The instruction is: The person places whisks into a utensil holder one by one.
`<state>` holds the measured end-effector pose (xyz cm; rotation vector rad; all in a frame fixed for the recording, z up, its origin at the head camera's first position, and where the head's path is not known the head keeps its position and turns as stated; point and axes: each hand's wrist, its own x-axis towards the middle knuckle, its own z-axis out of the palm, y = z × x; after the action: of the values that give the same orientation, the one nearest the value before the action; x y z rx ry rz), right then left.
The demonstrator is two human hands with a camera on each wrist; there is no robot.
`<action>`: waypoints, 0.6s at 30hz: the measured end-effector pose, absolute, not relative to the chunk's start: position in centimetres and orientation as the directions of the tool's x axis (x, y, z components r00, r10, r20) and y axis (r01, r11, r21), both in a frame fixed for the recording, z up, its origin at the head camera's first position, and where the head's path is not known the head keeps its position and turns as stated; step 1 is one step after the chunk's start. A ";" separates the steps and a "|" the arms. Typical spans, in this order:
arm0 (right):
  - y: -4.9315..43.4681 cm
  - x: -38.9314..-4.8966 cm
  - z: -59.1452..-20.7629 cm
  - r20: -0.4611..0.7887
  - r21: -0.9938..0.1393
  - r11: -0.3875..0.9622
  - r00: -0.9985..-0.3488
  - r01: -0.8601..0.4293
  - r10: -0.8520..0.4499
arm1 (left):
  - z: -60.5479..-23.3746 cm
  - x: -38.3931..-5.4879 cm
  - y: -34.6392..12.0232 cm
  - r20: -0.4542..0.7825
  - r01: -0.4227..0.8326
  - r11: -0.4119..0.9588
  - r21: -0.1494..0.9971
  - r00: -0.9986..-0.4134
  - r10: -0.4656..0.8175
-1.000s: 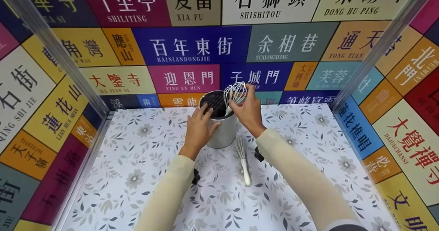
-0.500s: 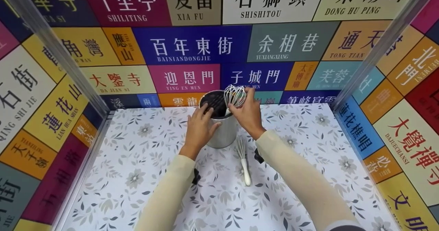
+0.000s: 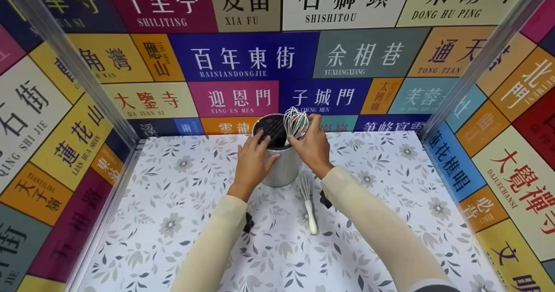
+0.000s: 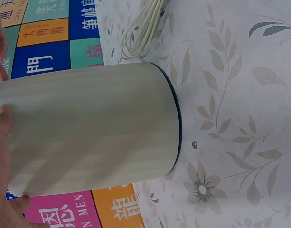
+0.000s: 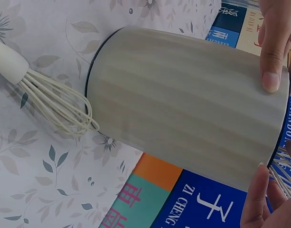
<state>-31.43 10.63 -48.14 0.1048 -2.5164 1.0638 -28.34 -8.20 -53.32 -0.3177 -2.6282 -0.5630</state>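
I have the left hand [image 3: 251, 162] steadying the silvery canister [image 3: 281, 168], which stands upright towards the back of the counter [image 3: 195, 248]; its thumb presses the outer wall and its fingers reach over the rim, so they hold the edge rather than spread wide. On the other side of the mouth, the right hand [image 3: 313, 147] pinches a whisk [image 3: 295, 121] by its wires, thumb and fingers drawn in narrow around them. That whisk has its wire loops up above the rim and its lower end down in the mouth, beside the dark, ribbed insert [image 3: 273, 131]; how deep the handle reaches I cannot tell. The second whisk [image 3: 309, 214] lies on the counter, handle towards me and wires just beside the canister's base — touching or barely apart, I can't be sure. As I judge it, the work is partway: one whisk is seated at least in part in the canister but not let go, so its placing isn't finished, and the other sits wholly outside — no hand is on it, and whether it also belongs in there I can't say.
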 end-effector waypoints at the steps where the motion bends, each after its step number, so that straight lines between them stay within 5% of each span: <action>1: 10.6 -31.4 -48.2 0.392 -0.670 0.709 -0.916 -0.221 0.085 | -53.3 -28.3 -8.2 0.458 0.305 0.892 0.335 -0.880 0.129; 18: 12.3 -30.9 -48.4 0.347 -0.708 0.653 -0.938 -0.269 -0.010 | -53.4 -28.4 -8.2 0.458 0.305 0.895 0.325 -0.879 0.133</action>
<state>-30.86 12.34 -48.41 0.2221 -2.5605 1.1694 -28.43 -8.23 -53.37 -0.3199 -2.6279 -0.5477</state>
